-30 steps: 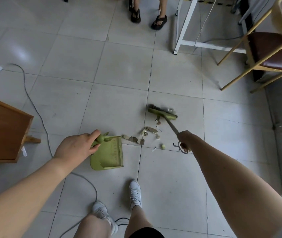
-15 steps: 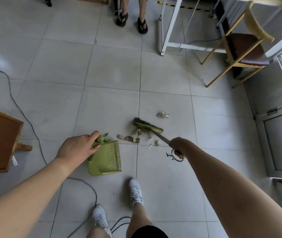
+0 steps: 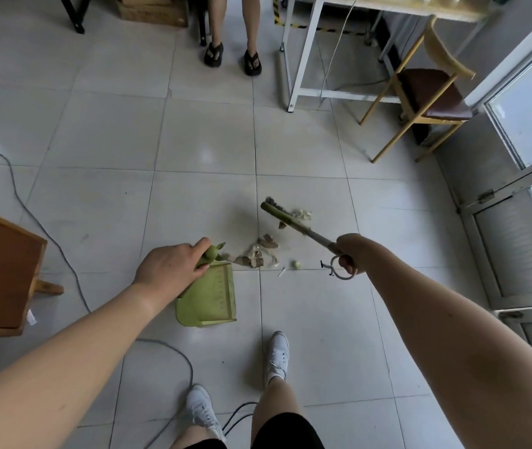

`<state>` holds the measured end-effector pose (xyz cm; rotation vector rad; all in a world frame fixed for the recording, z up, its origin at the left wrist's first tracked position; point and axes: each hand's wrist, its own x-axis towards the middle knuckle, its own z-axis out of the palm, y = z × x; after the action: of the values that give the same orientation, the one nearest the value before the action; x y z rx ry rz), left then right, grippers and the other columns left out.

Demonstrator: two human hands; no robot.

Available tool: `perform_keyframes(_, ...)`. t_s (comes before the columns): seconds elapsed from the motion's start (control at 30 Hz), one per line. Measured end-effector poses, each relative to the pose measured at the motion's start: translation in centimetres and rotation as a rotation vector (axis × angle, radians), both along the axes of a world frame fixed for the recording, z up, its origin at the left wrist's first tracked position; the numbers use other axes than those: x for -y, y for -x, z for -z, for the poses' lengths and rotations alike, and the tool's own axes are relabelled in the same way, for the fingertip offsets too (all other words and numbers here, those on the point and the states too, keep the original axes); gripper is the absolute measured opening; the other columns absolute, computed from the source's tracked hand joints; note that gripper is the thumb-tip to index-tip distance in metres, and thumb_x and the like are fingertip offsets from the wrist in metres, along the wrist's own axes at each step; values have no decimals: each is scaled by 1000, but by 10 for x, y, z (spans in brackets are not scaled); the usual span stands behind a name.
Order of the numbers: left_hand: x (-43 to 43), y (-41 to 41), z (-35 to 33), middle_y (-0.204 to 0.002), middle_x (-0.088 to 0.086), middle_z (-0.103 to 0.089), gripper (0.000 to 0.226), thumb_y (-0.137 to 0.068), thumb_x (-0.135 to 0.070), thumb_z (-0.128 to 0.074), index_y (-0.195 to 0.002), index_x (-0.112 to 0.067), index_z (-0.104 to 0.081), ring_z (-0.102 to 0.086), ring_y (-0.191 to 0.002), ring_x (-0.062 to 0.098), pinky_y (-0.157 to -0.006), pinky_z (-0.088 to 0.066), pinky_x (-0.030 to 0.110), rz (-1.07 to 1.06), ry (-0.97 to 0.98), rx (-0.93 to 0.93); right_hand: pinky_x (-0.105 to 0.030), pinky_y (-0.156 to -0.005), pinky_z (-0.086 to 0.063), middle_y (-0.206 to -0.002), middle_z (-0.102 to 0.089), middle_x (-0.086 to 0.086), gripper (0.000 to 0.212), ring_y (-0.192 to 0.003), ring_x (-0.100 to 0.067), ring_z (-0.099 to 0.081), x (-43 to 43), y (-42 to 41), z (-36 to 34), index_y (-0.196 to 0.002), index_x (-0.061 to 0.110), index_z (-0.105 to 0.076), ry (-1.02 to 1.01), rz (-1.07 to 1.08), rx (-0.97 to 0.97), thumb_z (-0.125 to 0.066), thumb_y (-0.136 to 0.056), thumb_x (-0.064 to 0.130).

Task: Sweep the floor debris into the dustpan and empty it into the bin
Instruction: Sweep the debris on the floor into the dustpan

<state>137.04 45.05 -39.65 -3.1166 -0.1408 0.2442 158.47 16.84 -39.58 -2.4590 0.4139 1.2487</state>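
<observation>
Head view. The dustpan (image 3: 213,299) sits on the tiled floor ahead of the person's shoes. The left hand (image 3: 174,265) grips its handle (image 3: 208,256), fingers curled round it. The pan is thin green plastic. In my judgement it is light and stiff and apt to skate on smooth tile, so it wants holding at the handle and pressing down.

The right hand (image 3: 350,254) is wrapped round the near end of the broom shaft (image 3: 318,238), to the right of the dustpan. The broom head (image 3: 282,215) is beyond and to the right of the pan.

The debris (image 3: 260,254) lies just beyond the pan's far right corner, between pan and broom head. It is a scatter of brown and pale scraps. These look light and dry, and likely to flick or roll under a hard stroke. A pale wad (image 3: 302,214) lies just behind the broom head. A white sliver (image 3: 281,272) and a small round bit (image 3: 297,264) lie loose to the pan's right.

Not determined:
- No bin is in view.
- Which edge of the pan is the open lip cannot be settled.
- The bristles are mostly hidden behind the head, so contact with the floor is unclear.
- What the scraps are made of cannot be told.
</observation>
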Motion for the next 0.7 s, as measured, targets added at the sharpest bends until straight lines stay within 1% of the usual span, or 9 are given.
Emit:
perform_keyframes(0.1,4,-4,2,-75,-4,-60,27,-96,-45,-43,-112,-23,-38,-49,-53,20,-41,-31,27,-48,31,-20,-29,-48,-26,-57,-37,-11,35,-47,-20,-31,4,-20,-7,-65,7,-40,2,31,-5,-26,-97,5)
perform_keyframes(0.2,12,-17,7,-75,-4,-59,28,-96,-44,-43,-112,-22,-39,-53,-55,19,-43,-39,28,-91,43,-39,-28,-50,-28,-59,-38,-10,34,-49,-19,-32,10,-48,-7,-67,7,-41,9,40,12,-28,-98,5)
perform_keyframes(0.27,19,-28,11,-75,-3,-59,28,-96,-44,-43,-113,-22,-39,-54,-56,20,-45,-42,28,-127,55,-43,-26,-49,-28,-58,-38,-8,31,-48,-18,-32,13,-69,-1,-69,6,-41,5,64,20,-31,-98,6)
perform_keyframes(0.37,32,-47,17,-74,-3,-58,29,-96,-44,-43,-115,-23,-38,-53,-55,20,-45,-41,28,-182,56,-62,-25,-46,-29,-56,-40,-9,28,-45,-17,-34,18,-108,11,-72,4,-42,13,64,27,-31,-98,6)
perform_keyframes(0.47,43,-63,24,-72,-4,-58,30,-95,-45,-45,-114,-23,-39,-53,-55,20,-44,-38,28,-239,70,-39,-27,-46,-31,-56,-42,-12,32,-46,-19,-37,25,-148,24,-69,4,-43,48,-18,17,-32,-99,6)
perform_keyframes(0.5,46,-67,27,-72,-3,-59,30,-94,-45,-47,-113,-23,-39,-53,-55,21,-43,-37,27,-258,77,-28,-26,-44,-33,-55,-42,-12,34,-45,-20,-38,28,-160,29,-66,4,-43,58,-46,12,-33,-99,6)
perform_keyframes(0.57,51,-72,34,-71,-2,-62,30,-92,-45,-51,-111,-24,-39,-55,-54,22,-43,-36,27,-284,83,-7,-20,-34,-34,-51,-43,-12,36,-40,-20,-39,31,-182,42,-65,5,-42,72,-76,-2,-35,-100,7)
perform_keyframes(0.63,55,-73,39,-69,0,-64,32,-90,-43,-55,-111,-23,-42,-54,-51,24,-41,-35,26,-283,76,11,-23,-37,-34,-49,-41,-11,39,-39,-20,-39,33,-191,52,-64,5,-42,112,-94,-48,-32,-101,8)
perform_keyframes(0.7,59,-72,41,-61,2,-62,35,-86,-40,-64,-109,-19,-49,-45,-43,24,-38,-27,23,-287,58,34,-25,-40,-33,-47,-42,-13,41,-42,-22,-39,30,-187,61,-61,5,-42,99,-134,-107,-31,-100,8)
